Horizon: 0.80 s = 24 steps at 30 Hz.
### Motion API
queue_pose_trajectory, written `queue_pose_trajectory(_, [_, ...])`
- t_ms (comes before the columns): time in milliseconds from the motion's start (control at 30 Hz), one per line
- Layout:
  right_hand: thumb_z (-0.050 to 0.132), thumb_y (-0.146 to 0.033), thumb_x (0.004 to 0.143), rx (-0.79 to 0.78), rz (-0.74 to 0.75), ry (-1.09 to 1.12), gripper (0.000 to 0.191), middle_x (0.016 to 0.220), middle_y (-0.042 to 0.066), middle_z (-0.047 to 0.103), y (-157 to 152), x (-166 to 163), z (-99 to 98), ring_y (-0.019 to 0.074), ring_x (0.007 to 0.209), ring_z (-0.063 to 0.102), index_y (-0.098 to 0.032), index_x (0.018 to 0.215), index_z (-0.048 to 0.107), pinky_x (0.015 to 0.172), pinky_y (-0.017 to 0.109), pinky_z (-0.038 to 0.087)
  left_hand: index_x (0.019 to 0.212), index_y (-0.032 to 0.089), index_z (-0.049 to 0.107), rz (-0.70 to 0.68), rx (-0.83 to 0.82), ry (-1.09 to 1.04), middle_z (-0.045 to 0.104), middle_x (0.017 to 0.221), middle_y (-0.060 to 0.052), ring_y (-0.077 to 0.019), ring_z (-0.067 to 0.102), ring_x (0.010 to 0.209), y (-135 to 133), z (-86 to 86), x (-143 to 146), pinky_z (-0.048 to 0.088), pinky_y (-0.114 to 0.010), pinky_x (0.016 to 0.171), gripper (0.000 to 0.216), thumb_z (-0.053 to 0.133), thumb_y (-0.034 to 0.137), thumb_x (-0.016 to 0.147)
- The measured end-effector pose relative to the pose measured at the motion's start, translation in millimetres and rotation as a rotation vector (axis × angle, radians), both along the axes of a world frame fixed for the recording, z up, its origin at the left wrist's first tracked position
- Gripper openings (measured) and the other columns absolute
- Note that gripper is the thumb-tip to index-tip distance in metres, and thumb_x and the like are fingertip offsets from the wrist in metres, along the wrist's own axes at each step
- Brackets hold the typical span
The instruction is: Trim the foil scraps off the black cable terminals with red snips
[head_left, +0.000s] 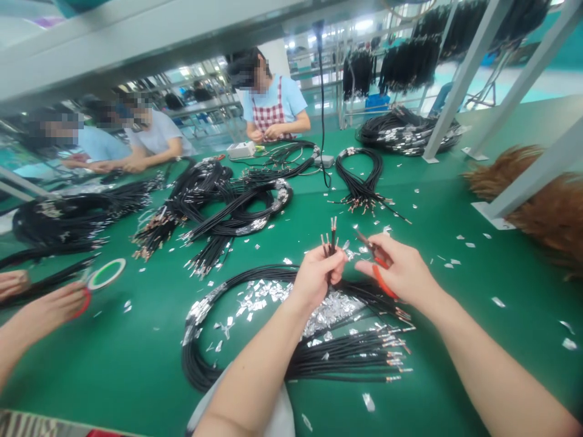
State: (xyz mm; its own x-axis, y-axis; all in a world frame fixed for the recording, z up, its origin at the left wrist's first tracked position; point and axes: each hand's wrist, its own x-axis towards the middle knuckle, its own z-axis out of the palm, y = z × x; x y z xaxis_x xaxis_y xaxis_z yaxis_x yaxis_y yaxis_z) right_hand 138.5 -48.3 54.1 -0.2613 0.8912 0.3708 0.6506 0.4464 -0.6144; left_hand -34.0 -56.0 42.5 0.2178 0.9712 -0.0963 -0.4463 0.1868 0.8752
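Note:
My left hand (pixel 316 274) is closed around a small bunch of black cable ends (pixel 331 238) that stick up with bare copper tips. My right hand (pixel 401 270) is closed on red-handled scissors (pixel 380 274), their blades pointing left toward the cable tips. Under both hands lies a coiled bundle of black cables (pixel 255 340) on the green table (pixel 455 340), with a heap of silver foil scraps (pixel 328 311) inside the loop. The bundle's stripped ends (pixel 396 352) fan out to the right.
More black cable bundles (pixel 228 206) lie across the middle and left. A roll of tape (pixel 106 273) sits at left beside another person's hand (pixel 54 303). Other people work at the far side. A white frame post (pixel 523 188) and a brown feathery thing (pixel 546 206) stand at right.

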Motion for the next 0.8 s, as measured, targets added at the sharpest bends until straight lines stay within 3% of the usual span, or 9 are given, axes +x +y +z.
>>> queue_pose_trajectory(100, [0.064, -0.046, 0.075, 0.01, 0.083, -0.172, 0.03, 0.073, 0.002, 0.062, -0.9, 2.6, 2.0, 0.0152, 0.059, 0.054, -0.02, 0.089, 0.059, 0.055, 0.026, 0.041, 0.062, 0.014, 0.05, -0.003, 0.014, -0.041, 0.038, 0.048, 0.006, -0.0038, 0.033, 0.042, 0.7, 0.6, -0.7, 0.02, -0.02, 0.042, 0.026, 0.068, 0.03, 0.07])
queue_pose_trajectory(300, [0.064, -0.049, 0.075, 0.068, 0.085, -0.302, 0.036, 0.083, 0.006, 0.066, -4.3, -1.4, -1.3, 0.0185, 0.066, 0.06, -0.019, 0.093, 0.061, 0.058, 0.028, 0.044, 0.064, 0.014, 0.05, 0.017, 0.005, -0.028, 0.039, 0.048, 0.006, -0.0038, 0.032, 0.042, 0.2, -0.7, 1.5, 0.02, -0.02, 0.042, 0.026, 0.069, 0.031, 0.068])
queue_pose_trajectory(800, [0.058, -0.052, 0.078, 0.114, 0.061, -0.339, 0.035, 0.082, 0.007, 0.068, -5.9, -2.0, -3.3, 0.0196, 0.066, 0.061, -0.02, 0.093, 0.063, 0.056, 0.028, 0.042, 0.066, 0.015, 0.05, -0.022, 0.0, 0.007, 0.039, 0.046, 0.006, -0.0043, 0.032, 0.041, 0.6, -3.1, -0.8, 0.02, -0.021, 0.042, 0.028, 0.071, 0.034, 0.065])
